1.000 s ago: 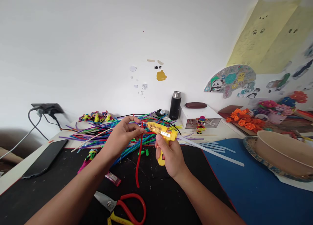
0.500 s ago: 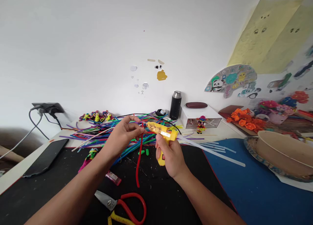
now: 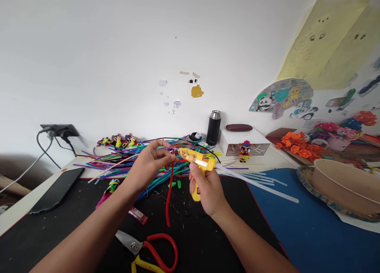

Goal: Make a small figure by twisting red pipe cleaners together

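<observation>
My left hand [image 3: 151, 161] pinches the upper part of a red pipe cleaner [image 3: 168, 201], which hangs down over the black mat. A yellow hot glue gun [image 3: 194, 158] is gripped in my right hand [image 3: 209, 188], fingers around its handle. The gun's nozzle points left and meets the pipe cleaner close to my left fingertips; whether they touch I cannot tell. From the back of the gun a long clear glue stick [image 3: 261, 186] sticks out to the right. Below my hands lie scissors [image 3: 148, 249] with red and yellow handles.
Many coloured pipe cleaners [image 3: 118, 162] are heaped behind my hands. A phone [image 3: 56, 190] lies left, a pink lighter-like item [image 3: 138, 216] near the scissors. A black thermos [image 3: 213, 128] and a white box [image 3: 244, 140] stand at the wall. A round tray [image 3: 305, 186] is right.
The view has shifted very slightly. Both hands, the glue gun and the red pipe cleaner keep practically the same position.
</observation>
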`<control>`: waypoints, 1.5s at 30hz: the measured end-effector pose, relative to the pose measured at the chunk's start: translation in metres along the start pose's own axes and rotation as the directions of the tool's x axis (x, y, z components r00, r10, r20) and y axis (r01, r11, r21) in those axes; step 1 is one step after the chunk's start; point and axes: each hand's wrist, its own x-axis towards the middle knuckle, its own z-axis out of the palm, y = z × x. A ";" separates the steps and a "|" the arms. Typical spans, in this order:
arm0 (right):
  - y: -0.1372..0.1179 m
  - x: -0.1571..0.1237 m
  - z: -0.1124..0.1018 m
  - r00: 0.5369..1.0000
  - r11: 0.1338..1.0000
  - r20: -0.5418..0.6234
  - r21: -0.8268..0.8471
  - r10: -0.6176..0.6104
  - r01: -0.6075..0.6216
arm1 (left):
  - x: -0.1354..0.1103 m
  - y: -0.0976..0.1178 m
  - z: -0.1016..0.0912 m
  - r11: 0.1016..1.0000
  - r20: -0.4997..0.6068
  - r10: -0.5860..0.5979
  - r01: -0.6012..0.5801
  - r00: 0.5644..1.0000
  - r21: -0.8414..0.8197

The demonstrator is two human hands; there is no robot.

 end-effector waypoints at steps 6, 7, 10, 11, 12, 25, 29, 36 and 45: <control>0.001 -0.001 0.000 1.000 0.999 0.009 -0.031 -0.013 0.014 | 0.000 0.002 0.001 1.000 -0.012 0.009 -0.009 1.000 -0.011; 0.001 -0.001 0.000 1.000 0.999 0.009 -0.032 -0.015 0.015 | 0.000 0.002 0.001 1.000 -0.014 0.011 -0.011 1.000 -0.015; 0.002 -0.001 0.000 1.000 0.999 0.010 -0.039 -0.019 0.019 | 0.000 0.003 0.001 1.000 -0.020 0.012 -0.012 1.000 -0.024; 0.003 -0.001 0.000 1.000 0.999 0.013 -0.042 -0.018 0.019 | -0.001 0.003 0.001 1.000 -0.020 0.012 -0.013 1.000 -0.025; 0.003 -0.002 0.000 1.000 0.999 0.015 -0.045 -0.018 0.019 | -0.001 0.003 0.000 1.000 -0.018 0.011 -0.011 1.000 -0.023; 0.000 0.000 -0.001 1.000 1.000 -0.011 0.007 -0.008 0.008 | -0.001 0.000 0.000 0.999 0.018 -0.003 0.002 1.000 0.042; 0.001 -0.001 -0.001 1.000 1.000 -0.007 -0.013 -0.012 0.012 | -0.001 -0.002 -0.002 0.999 0.014 0.001 -0.002 1.000 0.052; 0.002 -0.003 0.000 1.000 0.999 0.003 -0.038 -0.016 0.016 | -0.002 0.002 -0.001 0.998 -0.013 0.004 -0.003 1.000 0.058; 0.005 -0.003 0.001 0.999 0.998 0.024 -0.054 -0.022 0.024 | -0.002 0.005 0.000 1.000 -0.020 0.016 -0.015 1.000 0.017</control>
